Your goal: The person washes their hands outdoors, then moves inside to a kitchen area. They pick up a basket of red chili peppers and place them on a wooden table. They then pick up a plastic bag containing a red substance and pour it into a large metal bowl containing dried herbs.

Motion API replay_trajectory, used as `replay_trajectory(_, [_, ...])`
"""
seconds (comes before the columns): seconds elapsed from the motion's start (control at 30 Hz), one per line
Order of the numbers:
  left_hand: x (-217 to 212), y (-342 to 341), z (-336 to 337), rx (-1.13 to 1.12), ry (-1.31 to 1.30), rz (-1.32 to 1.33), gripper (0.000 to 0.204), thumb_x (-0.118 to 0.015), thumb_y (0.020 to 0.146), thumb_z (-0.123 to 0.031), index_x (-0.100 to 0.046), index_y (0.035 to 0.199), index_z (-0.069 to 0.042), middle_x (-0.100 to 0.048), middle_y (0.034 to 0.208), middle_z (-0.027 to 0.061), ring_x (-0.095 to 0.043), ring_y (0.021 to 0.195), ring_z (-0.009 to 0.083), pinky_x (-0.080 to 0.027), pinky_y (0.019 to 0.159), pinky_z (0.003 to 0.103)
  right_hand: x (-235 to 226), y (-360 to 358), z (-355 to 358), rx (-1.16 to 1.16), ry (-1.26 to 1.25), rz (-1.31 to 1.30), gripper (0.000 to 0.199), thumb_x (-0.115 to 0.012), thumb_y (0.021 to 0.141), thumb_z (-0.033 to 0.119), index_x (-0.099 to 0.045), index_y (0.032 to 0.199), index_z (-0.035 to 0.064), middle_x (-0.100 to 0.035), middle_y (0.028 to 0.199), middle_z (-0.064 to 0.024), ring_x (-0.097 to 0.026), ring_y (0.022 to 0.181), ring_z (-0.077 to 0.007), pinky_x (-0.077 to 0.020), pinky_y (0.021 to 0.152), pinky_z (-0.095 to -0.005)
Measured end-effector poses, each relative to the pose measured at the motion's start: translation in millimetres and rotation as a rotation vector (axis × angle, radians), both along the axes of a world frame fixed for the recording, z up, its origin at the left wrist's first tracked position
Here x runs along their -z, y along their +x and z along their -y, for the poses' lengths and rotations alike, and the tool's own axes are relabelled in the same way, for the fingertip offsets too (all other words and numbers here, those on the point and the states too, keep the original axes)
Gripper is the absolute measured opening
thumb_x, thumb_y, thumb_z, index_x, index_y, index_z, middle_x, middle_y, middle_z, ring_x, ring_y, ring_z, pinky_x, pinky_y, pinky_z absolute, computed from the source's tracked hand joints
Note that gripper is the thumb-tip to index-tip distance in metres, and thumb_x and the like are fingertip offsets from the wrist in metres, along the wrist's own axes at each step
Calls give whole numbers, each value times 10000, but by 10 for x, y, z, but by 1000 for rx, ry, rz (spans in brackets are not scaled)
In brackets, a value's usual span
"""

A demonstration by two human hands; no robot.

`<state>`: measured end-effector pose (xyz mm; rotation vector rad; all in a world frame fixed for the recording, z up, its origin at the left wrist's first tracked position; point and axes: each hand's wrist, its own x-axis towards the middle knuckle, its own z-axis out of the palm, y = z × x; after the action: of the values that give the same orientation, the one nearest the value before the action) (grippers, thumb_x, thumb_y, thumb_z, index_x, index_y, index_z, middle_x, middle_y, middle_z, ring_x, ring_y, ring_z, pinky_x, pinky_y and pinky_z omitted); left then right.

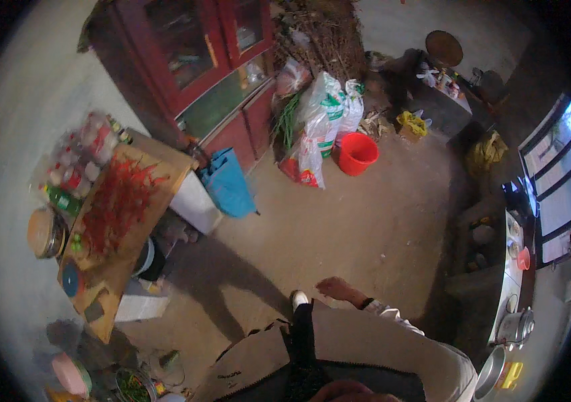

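Red bucket (357,153) stands well apart from the right hand (336,289) (fingers loose, holding nothing).

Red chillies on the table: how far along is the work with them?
Done: the red chillies lie spread over the wooden table. In hand: nothing; the right hand hangs open and empty above the earthen floor, apart from the table. Left: all lie loose, none bagged.

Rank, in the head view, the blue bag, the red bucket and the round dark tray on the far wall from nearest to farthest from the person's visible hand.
From the hand, empty, fingers spread, over the floor:
1. Blue bag, up-left, leaning by the red cabinet.
2. Red bucket, straight ahead beside the white sacks.
3. Round dark tray, far back against the wall.
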<state>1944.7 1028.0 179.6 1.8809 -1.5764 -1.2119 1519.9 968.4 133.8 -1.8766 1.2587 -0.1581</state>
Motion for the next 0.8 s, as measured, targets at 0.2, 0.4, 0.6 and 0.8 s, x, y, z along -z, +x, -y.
replay_trajectory(0.2, [176,-712,1551,226,153,-75,211,-639,862,-223,-686,923,-27,-674,764,140,-650,700,266,-506,646,368,785,-1080,120,-31,118,-47,260,-653,833,232,-706,1033,74,-707,985,-108,-667,907,-320,-539,781,-429])
replay_trajectory(0.4, [681,-1207,3303,461,306,-119,196,-660,843,-216,-691,896,-31,-678,773,128,-637,689,250,-499,635,366,658,-1190,945,564,432,16,261,-634,847,210,-700,1059,75,-709,999,-102,-672,911,-302,-542,789,-420])
replay_trajectory(0.6, [1331,-1638,5304,607,264,-288,179,-679,831,-210,-683,847,-32,-672,765,116,-620,671,238,-491,622,368,495,-1342,1962,703,454,41,265,-615,860,188,-695,1086,77,-710,1012,-97,-676,916,-283,-544,797,-411])
replay_trajectory(0.8, [1175,-2862,7405,482,-253,-90,255,-616,891,-280,-618,850,-28,-605,738,180,-616,661,285,-455,603,417,504,-1845,3039,742,444,69,272,-596,873,166,-689,1113,78,-712,1026,-92,-681,921,-264,-547,805,-402])
